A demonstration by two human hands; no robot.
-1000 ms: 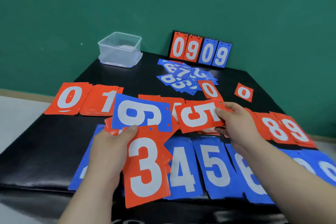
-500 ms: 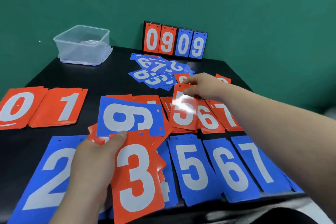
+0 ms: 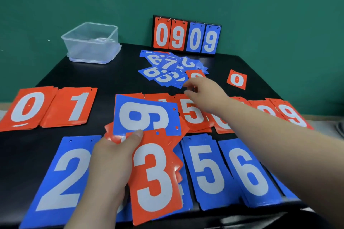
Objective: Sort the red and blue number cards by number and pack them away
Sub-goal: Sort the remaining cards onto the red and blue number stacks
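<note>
The left hand (image 3: 111,163) grips a fanned bunch of cards at the near middle of the black table (image 3: 93,76), with a red plastic card printed 3 (image 3: 156,178) on top and a blue card printed 9 (image 3: 145,117) lying sideways behind it. The right hand (image 3: 202,93) reaches to the far loose heap of blue number cards (image 3: 167,69), fingers curled beside a small red card (image 3: 196,74); whether they pinch anything cannot be told. Sorted red stacks (image 3: 72,108) line the middle row, and sorted blue stacks (image 3: 206,169) the near row.
</note>
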